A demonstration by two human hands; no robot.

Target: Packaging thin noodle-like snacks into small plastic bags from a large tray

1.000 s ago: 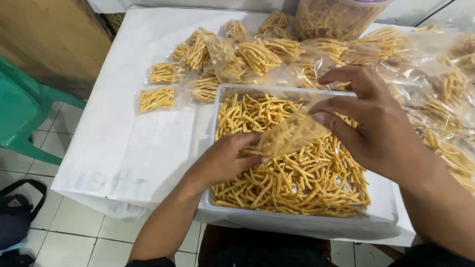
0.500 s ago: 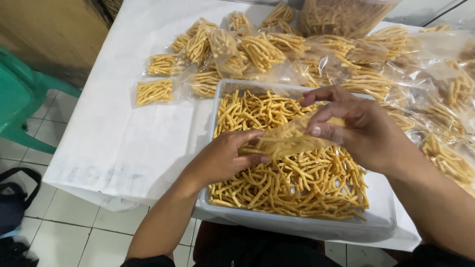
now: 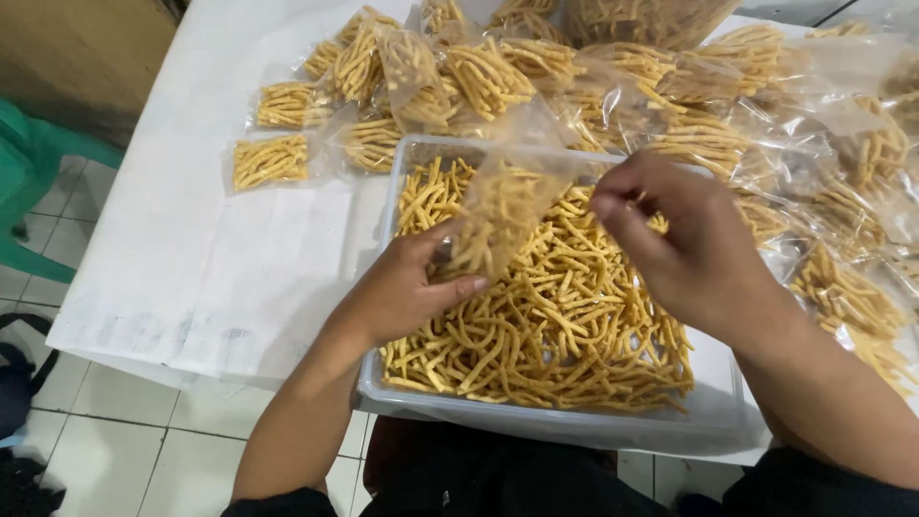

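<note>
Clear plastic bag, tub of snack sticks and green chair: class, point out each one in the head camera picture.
clear plastic bag [image 3: 507, 206], head view, on its part-filled middle between both hands.
tub of snack sticks [image 3: 565, 428], head view, on the tub's near rim.
green chair [image 3: 24, 172], head view, on its seat at the left edge.

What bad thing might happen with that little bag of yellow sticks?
1. The clear bag hangs tilted over the tub, pinched by the left hand and right hand; sticks might spill out.
2. The tub juts past the table edge and could tip.
3. A tight pinch may snap the snack sticks.
</note>
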